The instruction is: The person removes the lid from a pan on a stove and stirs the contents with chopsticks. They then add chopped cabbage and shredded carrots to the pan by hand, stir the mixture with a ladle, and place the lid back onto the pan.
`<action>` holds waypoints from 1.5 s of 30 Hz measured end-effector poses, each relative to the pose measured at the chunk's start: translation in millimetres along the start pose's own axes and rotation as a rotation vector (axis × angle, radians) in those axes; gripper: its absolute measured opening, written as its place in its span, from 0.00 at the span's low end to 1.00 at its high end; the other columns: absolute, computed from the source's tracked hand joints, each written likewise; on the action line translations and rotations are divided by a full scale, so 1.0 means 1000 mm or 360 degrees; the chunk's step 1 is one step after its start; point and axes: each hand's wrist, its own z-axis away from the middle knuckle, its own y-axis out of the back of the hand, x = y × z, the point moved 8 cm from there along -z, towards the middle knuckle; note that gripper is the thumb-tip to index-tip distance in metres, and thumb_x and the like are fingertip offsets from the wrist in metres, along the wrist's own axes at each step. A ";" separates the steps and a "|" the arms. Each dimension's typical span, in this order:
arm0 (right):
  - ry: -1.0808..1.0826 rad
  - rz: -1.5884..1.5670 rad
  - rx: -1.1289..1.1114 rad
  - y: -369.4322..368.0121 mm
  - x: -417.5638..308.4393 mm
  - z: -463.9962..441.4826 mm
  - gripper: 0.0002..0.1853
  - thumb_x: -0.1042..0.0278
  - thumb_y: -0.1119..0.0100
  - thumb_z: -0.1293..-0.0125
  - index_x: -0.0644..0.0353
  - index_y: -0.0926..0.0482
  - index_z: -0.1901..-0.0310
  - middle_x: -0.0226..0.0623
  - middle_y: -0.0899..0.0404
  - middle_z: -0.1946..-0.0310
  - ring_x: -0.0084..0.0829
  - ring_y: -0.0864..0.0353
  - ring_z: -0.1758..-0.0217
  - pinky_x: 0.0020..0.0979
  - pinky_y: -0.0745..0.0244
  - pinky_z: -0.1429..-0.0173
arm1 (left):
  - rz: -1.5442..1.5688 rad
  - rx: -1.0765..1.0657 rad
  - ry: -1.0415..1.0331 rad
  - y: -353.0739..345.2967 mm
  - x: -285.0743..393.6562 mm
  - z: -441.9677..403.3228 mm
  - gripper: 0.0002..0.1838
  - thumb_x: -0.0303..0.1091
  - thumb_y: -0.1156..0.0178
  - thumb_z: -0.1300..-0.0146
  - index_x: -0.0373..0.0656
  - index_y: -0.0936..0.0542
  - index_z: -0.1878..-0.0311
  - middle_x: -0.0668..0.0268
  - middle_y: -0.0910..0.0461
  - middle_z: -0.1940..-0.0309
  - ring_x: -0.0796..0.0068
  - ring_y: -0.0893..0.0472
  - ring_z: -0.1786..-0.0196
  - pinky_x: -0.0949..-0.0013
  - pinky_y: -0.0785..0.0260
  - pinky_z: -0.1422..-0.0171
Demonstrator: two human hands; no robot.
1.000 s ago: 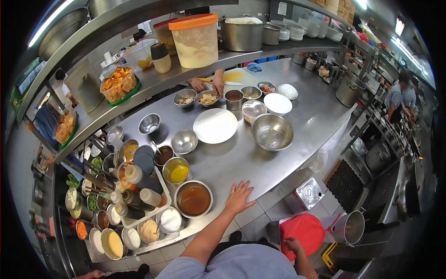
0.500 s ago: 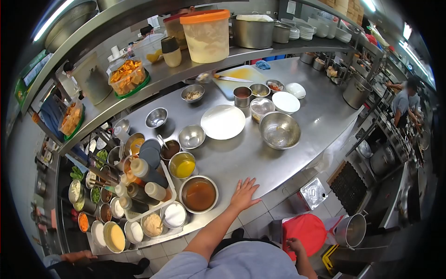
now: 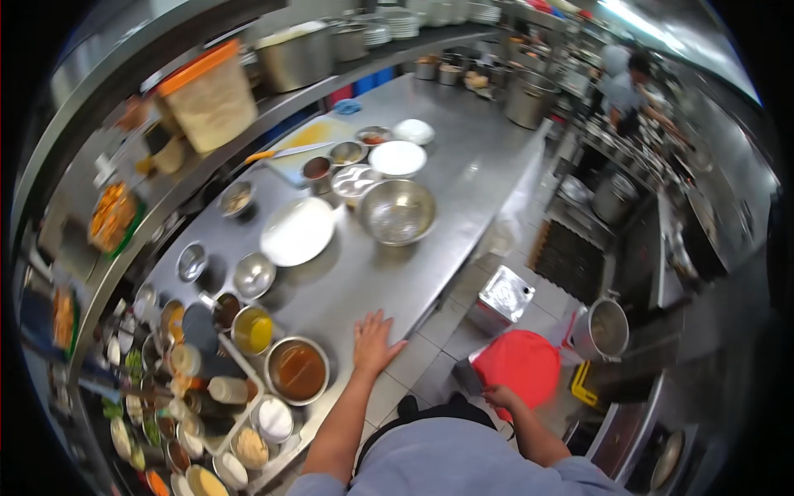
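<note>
My left hand point(image 3: 376, 342) lies flat on the front edge of the steel table point(image 3: 347, 285), fingers spread, holding nothing. Just left of it is a steel bowl of brown sauce point(image 3: 298, 371). A smaller container of yellow liquid point(image 3: 252, 329) stands behind that bowl. Low at my side, my right hand point(image 3: 499, 398) appears over the edge of a round red lid point(image 3: 519, 372). Its fingers are curled in, and whether anything is inside them is hidden. Farther up the table are a white oval plate point(image 3: 298, 231) and a large steel mixing bowl point(image 3: 397, 212).
Squeeze bottles point(image 3: 227, 389) and several ingredient tubs crowd the table's left end. A knife point(image 3: 289, 152) rests by a cutting board point(image 3: 318, 136). A shelf holds an orange-lidded tub point(image 3: 211, 99). On the floor stand a metal box point(image 3: 504, 295) and a pot point(image 3: 601, 329). A co-worker point(image 3: 628, 95) stands far right.
The view has swung to the right, so the table's contents sit farther left. My left hand stays flat on the table edge. My right hand stays low by the red lid.
</note>
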 end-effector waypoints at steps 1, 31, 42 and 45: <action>-0.0002 0.0016 0.0002 0.000 -0.002 0.004 0.20 0.60 0.42 0.41 0.62 0.26 0.49 0.33 0.22 0.73 0.24 0.25 0.78 0.25 0.27 0.74 | -0.0009 0.0038 0.0015 0.001 0.000 0.000 0.32 0.55 0.39 0.48 0.46 0.28 0.44 0.59 0.39 0.36 0.58 0.44 0.31 0.48 0.59 0.28; -0.0503 -0.0977 0.0779 0.009 0.324 0.196 0.16 0.56 0.44 0.45 0.57 0.23 0.58 0.34 0.22 0.76 0.28 0.25 0.80 0.32 0.28 0.77 | 0.1088 -0.0799 -0.0487 -0.216 0.234 0.062 0.08 0.31 0.43 0.41 0.37 0.20 0.63 0.61 0.20 0.70 0.72 0.22 0.65 0.70 0.30 0.57; -0.0653 -0.1719 0.1723 -0.104 0.369 0.338 0.20 0.57 0.42 0.44 0.55 0.25 0.51 0.37 0.20 0.71 0.29 0.23 0.78 0.30 0.26 0.74 | 0.0417 -0.2389 -0.0970 -0.343 0.342 0.148 0.12 0.36 0.42 0.43 0.37 0.21 0.60 0.64 0.21 0.75 0.75 0.22 0.72 0.72 0.29 0.68; -0.0999 -0.2108 0.1899 -0.219 0.370 0.388 0.17 0.57 0.41 0.44 0.57 0.23 0.56 0.39 0.21 0.72 0.30 0.23 0.76 0.30 0.25 0.73 | -0.0287 -0.2476 -0.0984 -0.392 0.319 0.125 0.12 0.40 0.42 0.45 0.39 0.22 0.65 0.66 0.23 0.76 0.75 0.25 0.77 0.70 0.34 0.79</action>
